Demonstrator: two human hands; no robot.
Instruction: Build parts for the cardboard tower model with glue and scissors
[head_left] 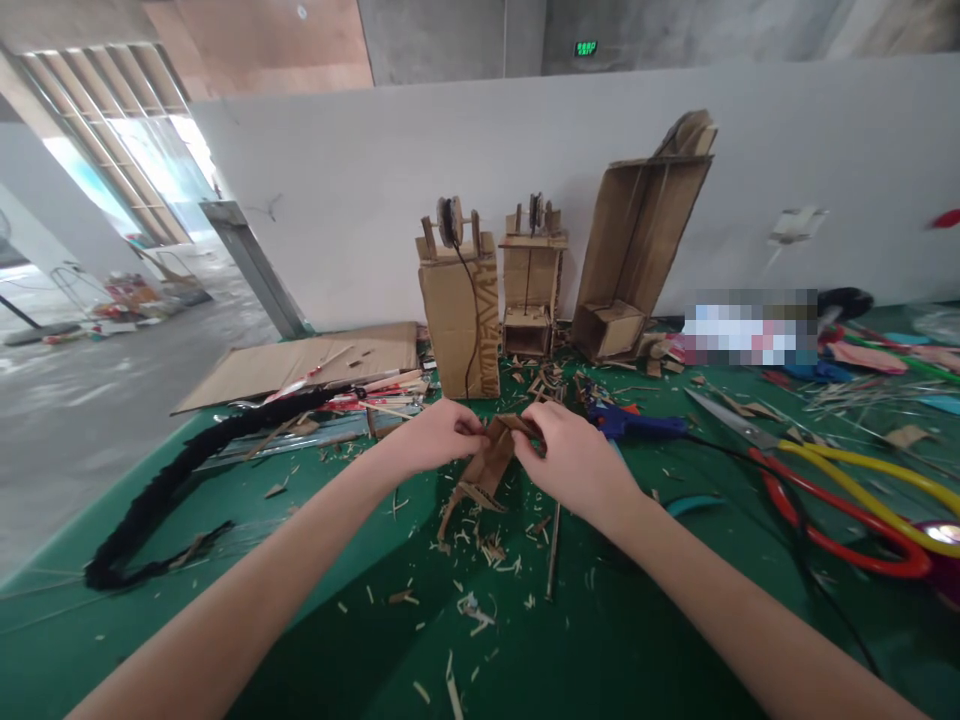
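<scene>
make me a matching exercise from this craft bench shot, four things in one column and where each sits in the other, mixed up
Things:
1. folded cardboard piece
2. blue glue gun
3. red-and-yellow-handled scissors
4. black braided cord

Places:
A. on the green mat to the far right of the hands
B. pinched between the left hand and the right hand
C. trailing across the mat to the left of the left arm
D. lying just beyond the right hand

Pairs: 1-B, 2-D, 3-A, 4-C
</scene>
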